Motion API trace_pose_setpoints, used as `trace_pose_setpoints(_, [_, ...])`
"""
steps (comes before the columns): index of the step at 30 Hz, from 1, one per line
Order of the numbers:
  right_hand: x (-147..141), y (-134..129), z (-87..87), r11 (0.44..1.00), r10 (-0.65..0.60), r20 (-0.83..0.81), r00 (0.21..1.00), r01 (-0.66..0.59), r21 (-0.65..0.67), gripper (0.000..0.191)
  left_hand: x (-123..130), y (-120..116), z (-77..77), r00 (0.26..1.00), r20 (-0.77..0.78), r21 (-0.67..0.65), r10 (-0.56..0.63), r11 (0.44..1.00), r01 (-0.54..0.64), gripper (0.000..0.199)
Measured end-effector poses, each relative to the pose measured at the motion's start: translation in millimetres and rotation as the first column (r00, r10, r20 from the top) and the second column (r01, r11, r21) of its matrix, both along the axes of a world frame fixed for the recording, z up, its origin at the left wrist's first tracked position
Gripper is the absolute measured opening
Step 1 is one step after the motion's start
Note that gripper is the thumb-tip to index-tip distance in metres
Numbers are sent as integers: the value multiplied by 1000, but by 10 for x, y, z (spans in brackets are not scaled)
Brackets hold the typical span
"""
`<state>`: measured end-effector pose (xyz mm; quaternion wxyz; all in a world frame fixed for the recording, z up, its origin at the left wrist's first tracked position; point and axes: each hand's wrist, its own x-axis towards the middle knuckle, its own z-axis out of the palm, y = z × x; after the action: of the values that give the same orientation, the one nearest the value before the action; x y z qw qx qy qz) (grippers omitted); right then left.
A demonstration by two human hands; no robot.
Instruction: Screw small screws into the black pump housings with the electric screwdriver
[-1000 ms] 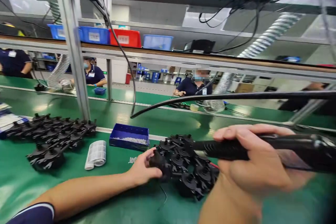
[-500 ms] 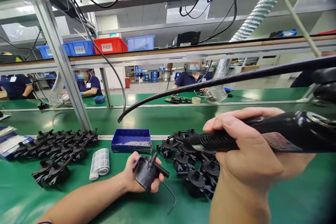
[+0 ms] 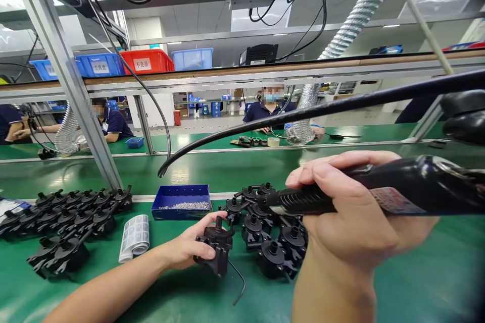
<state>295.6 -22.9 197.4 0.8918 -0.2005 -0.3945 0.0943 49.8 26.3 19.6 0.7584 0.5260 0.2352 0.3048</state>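
My left hand (image 3: 189,248) grips a small black pump-like unit (image 3: 216,252) above the green bench, its round spout pointing up and a thin black cable (image 3: 239,282) hanging from it. My right hand (image 3: 352,207) is wrapped round a black electric screwdriver (image 3: 401,186), held level with its nose toward the left. The tip of the screwdriver is hard to make out against the dark units behind it. Just beyond my left hand stands a blue tray (image 3: 181,214) of small metal screws. Several like black units (image 3: 273,257) stand between my hands.
More black units (image 3: 76,217) stand in rows at the left, beside a roll of labels (image 3: 135,237). A thick black cable (image 3: 265,126) arcs across the view above the bench. A metal post (image 3: 71,81) rises at the left. Co-workers (image 3: 270,108) sit across the bench.
My left hand has turned the black unit so its spout now points up and its side faces me. My right hand keeps its grip on the screwdriver. The whole view has shifted slightly.
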Motion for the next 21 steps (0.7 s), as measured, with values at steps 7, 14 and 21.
trace_pose_setpoints(7, [-8, 5, -1, 1000, -19, -16, 1000, 19, -3, 20, 20, -35, 25, 990, -114, 43, 83, 996, -79, 115])
trace_pose_setpoints(14, [16, 4, -22, 1000, -10, 17, 1000, 10, 12, 19, 367, 123, -350, 856, -218, 435, 470, 831, -346, 95])
trace_pose_setpoints(21, [29, 57, -32, 999, 21, 14, 1000, -22, 45, 12, 978, 203, -613, 823, -216, 581, 526, 746, -324, 72])
